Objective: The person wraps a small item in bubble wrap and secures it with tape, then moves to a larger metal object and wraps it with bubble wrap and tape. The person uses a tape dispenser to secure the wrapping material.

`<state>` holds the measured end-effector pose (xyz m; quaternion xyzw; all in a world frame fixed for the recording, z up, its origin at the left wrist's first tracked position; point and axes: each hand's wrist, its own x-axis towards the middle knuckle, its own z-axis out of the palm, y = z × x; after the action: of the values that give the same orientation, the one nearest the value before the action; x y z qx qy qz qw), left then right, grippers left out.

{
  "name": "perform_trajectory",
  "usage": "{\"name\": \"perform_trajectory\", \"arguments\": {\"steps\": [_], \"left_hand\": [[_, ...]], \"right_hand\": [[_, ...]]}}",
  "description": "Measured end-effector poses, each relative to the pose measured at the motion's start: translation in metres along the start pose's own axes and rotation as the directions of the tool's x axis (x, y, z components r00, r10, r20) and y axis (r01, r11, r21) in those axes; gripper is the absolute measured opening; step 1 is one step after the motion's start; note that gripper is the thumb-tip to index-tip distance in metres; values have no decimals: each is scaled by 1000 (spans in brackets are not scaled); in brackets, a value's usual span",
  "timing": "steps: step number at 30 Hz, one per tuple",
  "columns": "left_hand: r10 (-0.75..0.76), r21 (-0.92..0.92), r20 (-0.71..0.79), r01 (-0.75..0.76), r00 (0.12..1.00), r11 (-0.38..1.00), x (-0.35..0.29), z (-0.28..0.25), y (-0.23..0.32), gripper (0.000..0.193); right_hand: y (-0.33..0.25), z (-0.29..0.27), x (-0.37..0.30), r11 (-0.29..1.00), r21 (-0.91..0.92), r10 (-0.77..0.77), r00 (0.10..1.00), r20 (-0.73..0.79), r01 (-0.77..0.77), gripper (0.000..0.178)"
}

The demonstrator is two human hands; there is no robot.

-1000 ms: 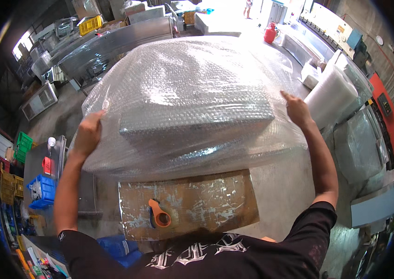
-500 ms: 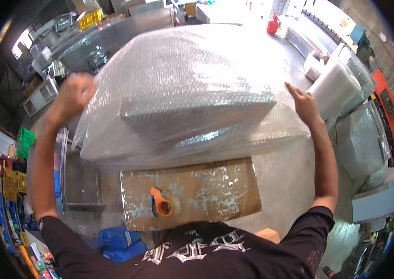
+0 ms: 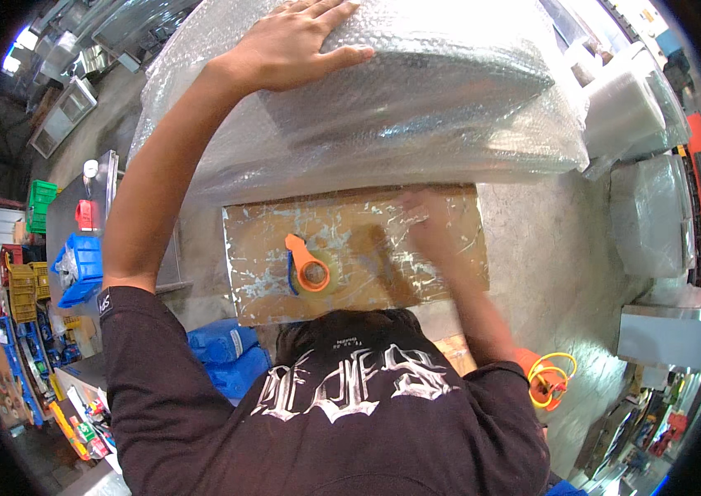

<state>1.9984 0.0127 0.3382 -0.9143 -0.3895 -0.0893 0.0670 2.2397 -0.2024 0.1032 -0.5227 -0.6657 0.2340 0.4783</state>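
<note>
A large sheet of clear bubble wrap [image 3: 474,103] drapes over a boxy item, whose form shows only dimly through it. On top of the wrap my left hand [image 3: 301,45] lies flat, fingers stretched out and thumb apart. My right hand [image 3: 426,217] is smeared by motion above a scuffed brown board [image 3: 263,306], just short of the wrap's near edge; its fingers cannot be made out. An orange tape dispenser [image 3: 314,275] with a roll of clear tape lies on the board, left of my right hand.
Blue packages [image 3: 226,351] sit at the near left. Farther left are a blue bin [image 3: 81,269] and a green crate [image 3: 42,205]. To the right stand a big plastic-film roll [image 3: 627,103] and plastic-wrapped items [image 3: 652,219]. An orange object with yellow loops [image 3: 550,380] is at the near right.
My left hand has come inward from the wrap's left side onto its top. The right hand has left the wrap's right side and dropped toward the board. The view has tilted down.
</note>
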Motion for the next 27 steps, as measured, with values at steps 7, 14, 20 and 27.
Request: {"name": "perform_trajectory", "arguments": {"steps": [7,14,20,27], "left_hand": [[726,190,-342,-713,596,675,-140,140,35,57],[557,442,247,-604,793,664,-207,310,-10,75],[543,299,193,-576,818,761,-207,310,-16,79],[484,165,362,-565,797,808,-201,250,29,70]], "right_hand": [[-31,219,-133,967,-227,219,835,505,-116,49],[-24,268,-167,893,-321,396,887,235,-314,60],[-44,285,-184,715,-545,497,867,-45,-438,57],[-38,250,-182,657,-399,703,711,19,-640,69]]}}
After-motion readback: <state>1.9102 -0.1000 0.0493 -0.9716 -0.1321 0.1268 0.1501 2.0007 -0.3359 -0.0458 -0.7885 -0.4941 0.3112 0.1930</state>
